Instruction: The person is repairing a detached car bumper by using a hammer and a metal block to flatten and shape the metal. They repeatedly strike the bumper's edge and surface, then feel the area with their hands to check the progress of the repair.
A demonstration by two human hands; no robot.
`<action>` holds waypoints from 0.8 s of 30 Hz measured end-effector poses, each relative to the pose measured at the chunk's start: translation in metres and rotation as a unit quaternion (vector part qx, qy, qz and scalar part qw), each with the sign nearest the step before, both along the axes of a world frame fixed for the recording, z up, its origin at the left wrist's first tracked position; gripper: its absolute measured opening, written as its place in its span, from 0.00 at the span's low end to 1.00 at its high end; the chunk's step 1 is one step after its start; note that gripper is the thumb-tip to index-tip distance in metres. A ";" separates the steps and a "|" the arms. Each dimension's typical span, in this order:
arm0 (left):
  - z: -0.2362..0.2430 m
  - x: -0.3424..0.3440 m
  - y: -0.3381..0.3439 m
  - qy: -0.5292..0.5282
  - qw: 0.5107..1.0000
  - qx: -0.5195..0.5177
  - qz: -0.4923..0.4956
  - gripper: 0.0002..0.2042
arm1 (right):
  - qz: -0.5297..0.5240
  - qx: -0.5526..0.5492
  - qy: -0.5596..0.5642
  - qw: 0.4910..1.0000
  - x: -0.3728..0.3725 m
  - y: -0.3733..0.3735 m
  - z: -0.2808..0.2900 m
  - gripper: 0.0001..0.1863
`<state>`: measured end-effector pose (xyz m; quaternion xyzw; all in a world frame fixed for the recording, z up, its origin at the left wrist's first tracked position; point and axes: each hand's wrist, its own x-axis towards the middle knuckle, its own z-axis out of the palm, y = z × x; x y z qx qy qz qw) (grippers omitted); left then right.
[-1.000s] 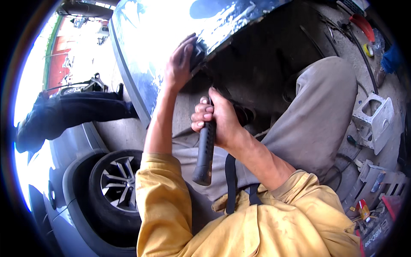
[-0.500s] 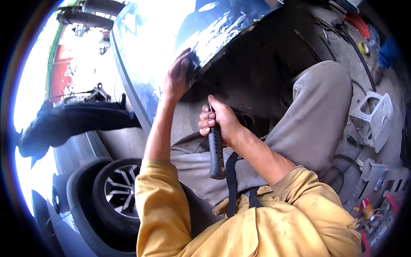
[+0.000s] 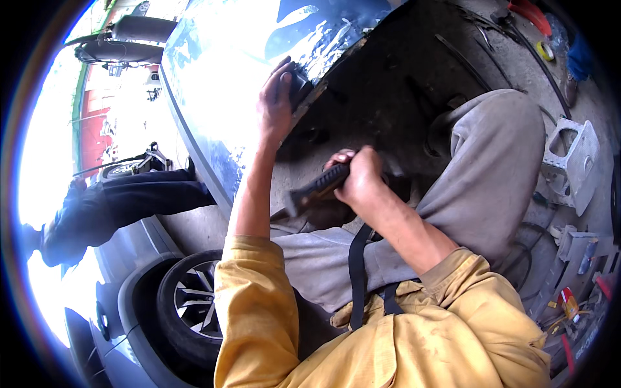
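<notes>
A glossy dark-blue vehicle panel [image 3: 233,97], with strong glare and worn patches, leans across the top. At its lower edge my left hand [image 3: 277,107] curls over a small dark block [image 3: 299,87] pressed against the surface. Below that edge, my right hand [image 3: 361,176] is wrapped around the black ribbed handle [image 3: 320,186] of a hand tool. The butt of the handle points down and left, and motion blurs it. Whatever sits at the tool's other end is lost behind my hand and in shadow.
My bent knee [image 3: 498,129] rises on the right. A grey step stool [image 3: 579,165], a yellow tape roll [image 3: 545,50] and a red object [image 3: 530,16] lie beyond it. Left are a car wheel [image 3: 194,297] and another person's dark-trousered leg [image 3: 149,197]. Gas cylinders [image 3: 139,29] lie upper left.
The tool in my right hand has swung from near upright to a slant, its butt now left. My right hand has shifted right. My left hand stays at the panel edge; more of the block shows.
</notes>
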<state>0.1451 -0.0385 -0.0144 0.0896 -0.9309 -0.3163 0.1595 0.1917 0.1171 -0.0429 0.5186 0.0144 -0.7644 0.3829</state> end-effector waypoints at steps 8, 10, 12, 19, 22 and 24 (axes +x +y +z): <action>0.000 0.010 -0.006 -0.001 1.000 -0.024 -0.012 0.13 | 0.061 -0.200 0.135 0.969 0.013 0.016 0.005 0.19; 0.001 0.009 -0.004 -0.004 1.000 -0.018 -0.007 0.13 | 0.052 -0.121 0.033 0.991 0.002 0.011 -0.004 0.21; 0.000 0.007 -0.004 0.011 1.000 -0.014 -0.014 0.13 | 0.015 -0.070 0.007 0.997 0.004 0.007 -0.002 0.23; -0.005 0.010 -0.002 0.023 0.997 -0.064 -0.029 0.12 | 0.097 -0.218 0.173 0.955 0.010 0.017 0.006 0.19; -0.002 0.005 0.004 0.025 0.998 -0.046 -0.020 0.12 | 0.069 -0.159 0.104 0.979 0.000 0.021 -0.010 0.21; 0.000 0.003 0.003 0.027 0.998 -0.048 -0.021 0.12 | 0.065 -0.113 0.073 0.989 -0.002 0.023 -0.021 0.23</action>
